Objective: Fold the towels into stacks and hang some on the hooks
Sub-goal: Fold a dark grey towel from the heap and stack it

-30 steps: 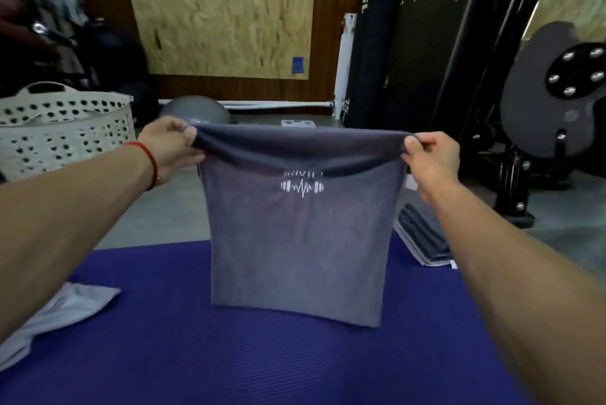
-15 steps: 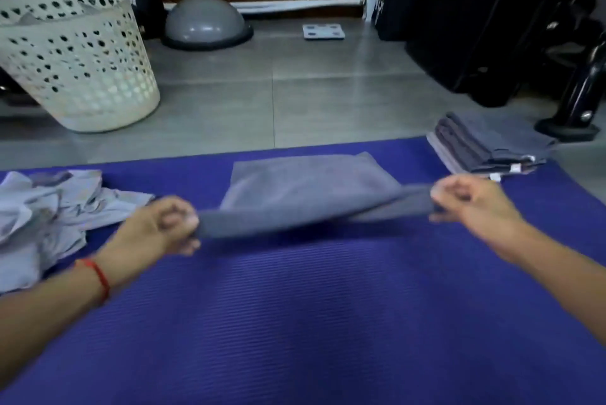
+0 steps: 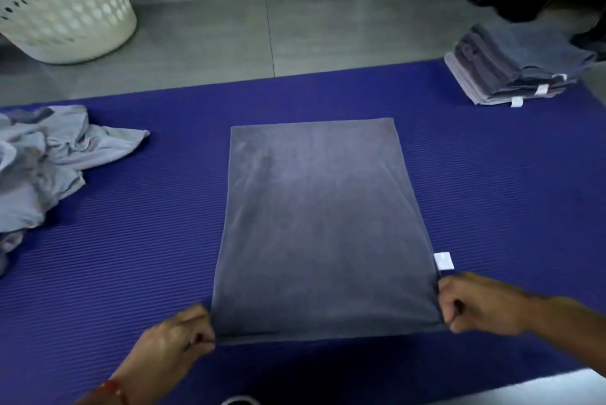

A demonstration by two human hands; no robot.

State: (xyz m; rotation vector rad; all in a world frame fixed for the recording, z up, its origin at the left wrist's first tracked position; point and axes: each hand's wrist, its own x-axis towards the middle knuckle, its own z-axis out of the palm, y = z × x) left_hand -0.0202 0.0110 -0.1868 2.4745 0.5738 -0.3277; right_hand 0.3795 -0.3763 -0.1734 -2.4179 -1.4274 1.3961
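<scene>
Mat (image 3: 131, 273) — towel (image 3: 321, 227) lies flat at centre, apparently already doubled. Stack (image 3: 515, 70) far right, pile (image 3: 42, 168) left. Left hand (image 3: 177, 335) and right hand (image 3: 475, 303) pinch near corners — next fold: carry them to far edge.

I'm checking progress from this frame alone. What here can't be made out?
- Hooks: outside the head view.
- Basket contents: its top is cut off by the frame edge.
- Stack count: layers too small and dim.
- Pile count: bunched, cut off at the left edge.
- Tag on towel: print too small.
</scene>
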